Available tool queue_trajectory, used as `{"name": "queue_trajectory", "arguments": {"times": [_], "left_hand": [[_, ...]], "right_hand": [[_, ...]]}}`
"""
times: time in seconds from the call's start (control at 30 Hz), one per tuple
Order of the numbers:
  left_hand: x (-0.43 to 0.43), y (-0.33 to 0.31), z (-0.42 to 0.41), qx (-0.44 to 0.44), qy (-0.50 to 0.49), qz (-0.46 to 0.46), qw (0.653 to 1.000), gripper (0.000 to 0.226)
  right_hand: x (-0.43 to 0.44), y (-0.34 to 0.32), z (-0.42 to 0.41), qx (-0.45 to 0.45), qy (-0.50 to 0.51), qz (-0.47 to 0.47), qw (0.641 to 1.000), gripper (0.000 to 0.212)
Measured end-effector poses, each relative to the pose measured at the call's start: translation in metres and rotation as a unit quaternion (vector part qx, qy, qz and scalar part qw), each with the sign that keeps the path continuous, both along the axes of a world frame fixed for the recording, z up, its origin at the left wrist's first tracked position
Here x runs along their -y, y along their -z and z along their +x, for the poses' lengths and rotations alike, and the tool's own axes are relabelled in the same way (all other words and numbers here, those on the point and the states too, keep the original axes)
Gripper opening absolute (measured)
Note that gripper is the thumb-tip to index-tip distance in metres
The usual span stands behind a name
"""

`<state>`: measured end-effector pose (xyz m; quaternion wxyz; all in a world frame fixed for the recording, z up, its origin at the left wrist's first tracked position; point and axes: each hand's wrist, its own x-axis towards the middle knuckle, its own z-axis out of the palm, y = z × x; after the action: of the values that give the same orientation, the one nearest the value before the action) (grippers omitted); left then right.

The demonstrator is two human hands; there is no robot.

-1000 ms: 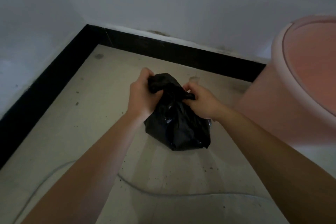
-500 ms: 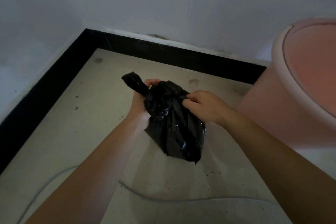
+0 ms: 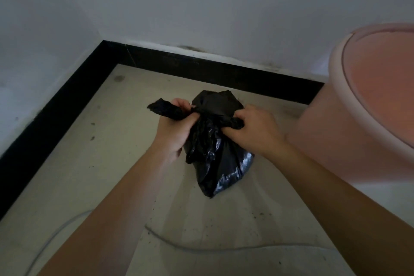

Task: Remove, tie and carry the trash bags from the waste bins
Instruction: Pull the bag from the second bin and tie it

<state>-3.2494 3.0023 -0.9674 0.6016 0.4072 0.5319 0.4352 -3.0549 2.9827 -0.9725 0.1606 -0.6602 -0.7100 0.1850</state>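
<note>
Dusty floor; left hand, right hand, each grip now on a twisted trash bag end

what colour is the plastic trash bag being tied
Black and glossy; the crinkled plastic trash bag gripped by both hands shows best in the head view.

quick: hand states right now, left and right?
Left hand: closed, gripping one twisted end of the black trash bag.
Right hand: closed, gripping the bag's other end.

Trash bag: crinkled glossy black plastic; bin: smooth matt pink plastic.
</note>
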Motion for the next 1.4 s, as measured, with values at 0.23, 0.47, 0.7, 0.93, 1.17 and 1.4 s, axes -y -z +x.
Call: {"name": "queue_trajectory", "arguments": {"times": [0.23,0.47,0.7,0.93,1.17,1.4], "left_hand": [[0.000,-0.010,0.004,0.051,0.022,-0.071,0.996,0.025],[0.003,-0.001,0.005,-0.158,-0.015,0.108,0.981,0.035],[-0.001,0.000,0.001,-0.169,0.026,0.086,0.982,0.025],[0.000,-0.005,-0.008,-0.089,0.082,0.037,0.992,0.007],[0.005,0.001,-0.002,0.026,0.007,-0.017,0.999,0.031],[0.007,-0.001,0.002,0.040,-0.010,-0.016,0.999,0.033]], "right_hand": [[-0.001,0.005,0.003,-0.064,0.044,-0.044,0.996,0.033],[0.003,0.005,0.003,-0.095,0.065,-0.082,0.990,0.032],[0.003,0.002,0.002,-0.105,0.073,-0.110,0.986,0.030],[0.004,0.006,0.005,-0.122,0.099,-0.111,0.981,0.026],[0.004,0.008,0.011,-0.127,0.085,-0.127,0.980,0.025],[-0.001,0.000,0.015,-0.223,0.071,0.007,0.972,0.047]]}}
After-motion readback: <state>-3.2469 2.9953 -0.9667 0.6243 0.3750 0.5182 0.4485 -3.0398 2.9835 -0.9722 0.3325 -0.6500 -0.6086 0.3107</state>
